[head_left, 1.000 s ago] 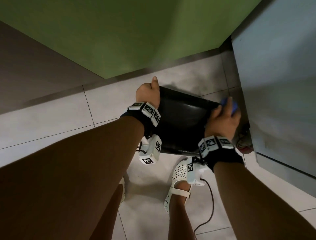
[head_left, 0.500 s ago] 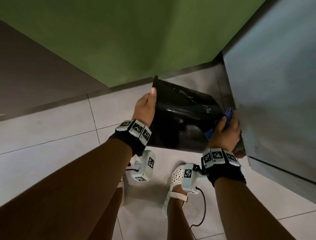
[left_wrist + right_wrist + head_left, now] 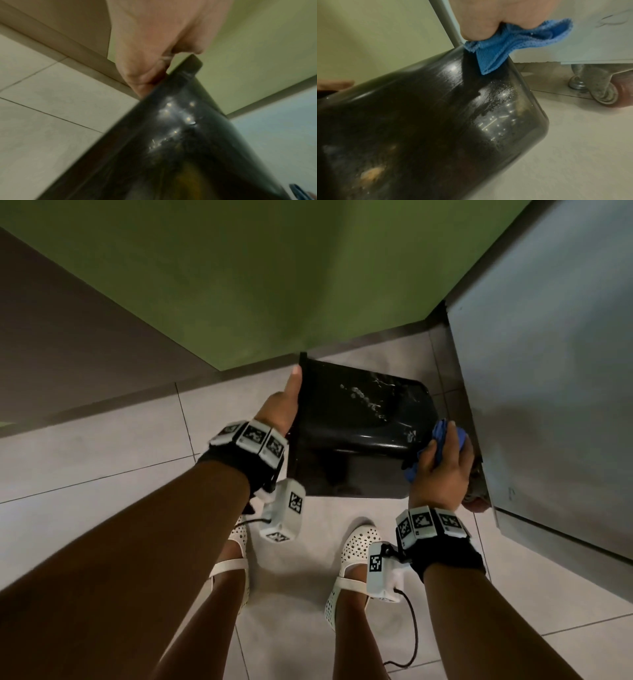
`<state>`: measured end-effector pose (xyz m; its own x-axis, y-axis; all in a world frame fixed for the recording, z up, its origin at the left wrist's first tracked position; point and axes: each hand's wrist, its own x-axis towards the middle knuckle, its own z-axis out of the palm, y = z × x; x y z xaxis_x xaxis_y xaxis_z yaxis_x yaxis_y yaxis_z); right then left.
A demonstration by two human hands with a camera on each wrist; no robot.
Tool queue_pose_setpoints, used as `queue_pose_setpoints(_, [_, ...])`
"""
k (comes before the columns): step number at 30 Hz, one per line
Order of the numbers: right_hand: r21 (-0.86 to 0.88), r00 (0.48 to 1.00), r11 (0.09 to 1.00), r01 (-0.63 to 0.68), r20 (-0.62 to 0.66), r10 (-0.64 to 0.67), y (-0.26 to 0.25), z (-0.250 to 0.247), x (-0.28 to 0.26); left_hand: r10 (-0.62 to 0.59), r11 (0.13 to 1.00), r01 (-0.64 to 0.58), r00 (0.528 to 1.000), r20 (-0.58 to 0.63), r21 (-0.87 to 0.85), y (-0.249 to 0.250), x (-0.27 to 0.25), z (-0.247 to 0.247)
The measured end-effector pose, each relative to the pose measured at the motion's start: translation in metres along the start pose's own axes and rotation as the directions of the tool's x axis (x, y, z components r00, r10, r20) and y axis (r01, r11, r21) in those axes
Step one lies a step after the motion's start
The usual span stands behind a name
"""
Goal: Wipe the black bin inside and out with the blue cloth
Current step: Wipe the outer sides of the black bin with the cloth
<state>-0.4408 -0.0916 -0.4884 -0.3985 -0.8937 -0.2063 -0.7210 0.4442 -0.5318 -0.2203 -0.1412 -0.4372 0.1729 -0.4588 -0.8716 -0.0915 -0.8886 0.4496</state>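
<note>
Over pale floor tiles point(image 3: 102, 460) by a green wall point(image 3: 274, 285) — left hand point(image 3: 279, 405) grips the black bin point(image 3: 359, 446), right hand point(image 3: 442, 467) clutches the blue cloth point(image 3: 518, 40).

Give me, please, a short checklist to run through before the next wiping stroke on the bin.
1. Bin steadied: ok. The left hand holds the bin at its rim, and the bin is tilted.
2. Cloth in grip: ok. The right hand holds the blue cloth bunched.
3. Cloth on the bin: ok. A corner of the cloth touches the bin's outer wall near its right edge.
4. Outside clean: not ok. Whitish specks and smears show on the wall.
5. Inside clean: cannot tell. The opening faces away in every view.
6. Room on the right: not ok. The grey cabinet and its wheel stand close by.
</note>
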Motion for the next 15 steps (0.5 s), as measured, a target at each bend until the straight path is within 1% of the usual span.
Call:
queue_pose_setpoints(2, [0.004, 1.0, 1.0, 0.015, -0.019, -0.015, 0.003, 0.003, -0.005, 0.005, 0.989, 0.01, 0.995, -0.096, 0.146, 0.01, 0.004, 0.005])
queue_pose_setpoints(3, [0.001, 1.0, 1.0, 0.012, -0.027, -0.012, 0.003, 0.005, -0.007, 0.019, 0.982, 0.006, 0.991, -0.131, 0.187, 0.012, 0.006, 0.006])
queue_pose_setpoints(5, [-0.039, 1.0, 0.999, 0.009, -0.03, -0.011, 0.0, 0.011, -0.012, 0.047, 0.974, -0.016, 0.99, -0.136, 0.226, 0.014, 0.012, 0.009])
queue_pose_setpoints(6, [-0.071, 0.999, 0.997, 0.027, -0.031, -0.029, -0.003, 0.015, -0.015, 0.061, 0.973, -0.027, 0.988, -0.143, 0.23, 0.013, 0.014, 0.009])
queue_pose_setpoints(8, [-0.125, 0.994, 0.987, 0.106, -0.024, -0.109, -0.014, 0.019, -0.022, 0.082, 0.968, -0.042, 0.985, -0.154, 0.246, 0.012, 0.018, 0.007])
queue_pose_setpoints(9, [-0.146, 0.985, 0.974, 0.17, -0.009, -0.174, -0.021, 0.02, -0.027, 0.086, 0.968, -0.046, 0.984, -0.154, 0.248, 0.012, 0.021, 0.008])
queue_pose_setpoints(10, [-0.176, 0.969, 0.953, 0.247, 0.018, -0.248, -0.028, 0.023, -0.033, 0.087, 0.969, -0.048, 0.984, -0.153, 0.243, 0.013, 0.023, 0.009])
queue_pose_setpoints(12, [-0.21, 0.923, 0.899, 0.384, 0.111, -0.369, -0.048, 0.03, -0.049, 0.093, 0.964, -0.052, 0.985, -0.149, 0.261, 0.013, 0.025, 0.011])
queue_pose_setpoints(14, [-0.22, 0.867, 0.843, 0.49, 0.221, -0.446, -0.072, 0.039, -0.06, 0.104, 0.96, -0.062, 0.984, -0.144, 0.274, 0.009, 0.025, 0.01])
queue_pose_setpoints(15, [-0.235, 0.841, 0.817, 0.527, 0.282, -0.461, -0.084, 0.042, -0.063, 0.105, 0.96, -0.064, 0.985, -0.135, 0.274, 0.006, 0.025, 0.01])
